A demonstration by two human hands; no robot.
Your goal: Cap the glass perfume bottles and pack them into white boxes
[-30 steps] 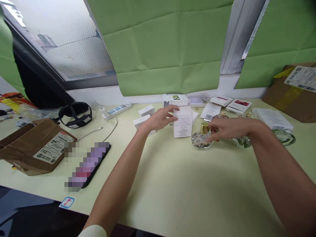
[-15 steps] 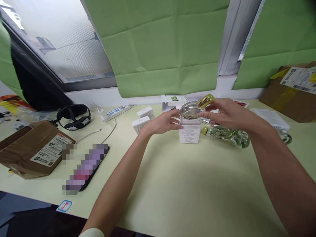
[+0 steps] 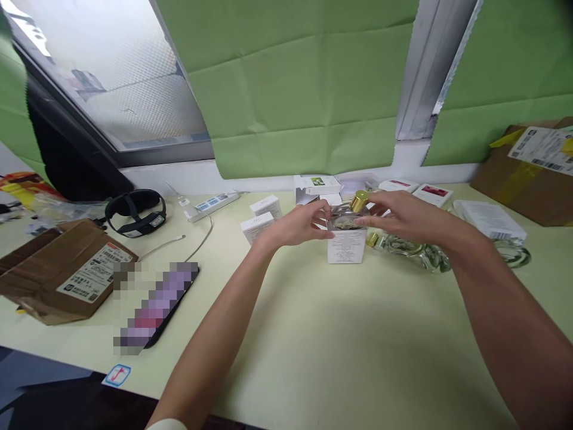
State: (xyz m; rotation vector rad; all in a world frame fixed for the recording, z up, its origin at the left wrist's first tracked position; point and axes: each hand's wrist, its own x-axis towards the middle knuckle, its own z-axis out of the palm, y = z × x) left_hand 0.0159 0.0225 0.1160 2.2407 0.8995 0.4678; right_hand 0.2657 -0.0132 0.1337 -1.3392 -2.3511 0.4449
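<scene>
A clear glass bottle with a gold cap (image 3: 359, 200) sits low at the top of a small white printed box (image 3: 346, 247), its lower part hidden by the box. My right hand (image 3: 396, 213) is closed, with thumb and fingers gripping the bottle near its cap. At the upper left edge of the box, my left hand (image 3: 301, 226) wraps its fingers round the box, close against the glass. Behind the right wrist lie more glass bottles (image 3: 409, 246), one showing a gold cap (image 3: 372, 239).
Two small white boxes (image 3: 258, 226) stand left of my left hand. An open white carton (image 3: 317, 186) and flat boxes (image 3: 432, 194) line the wall. Cardboard boxes (image 3: 67, 272) sit at both sides. A phone (image 3: 161, 307), cable, power strip (image 3: 218, 203) and black headset (image 3: 135, 213) are at left.
The bottle has gone down into the top of the white box, and its cap has turned from slanting right to nearly upright. My right hand has lowered with it; the left hand stays about the same.
</scene>
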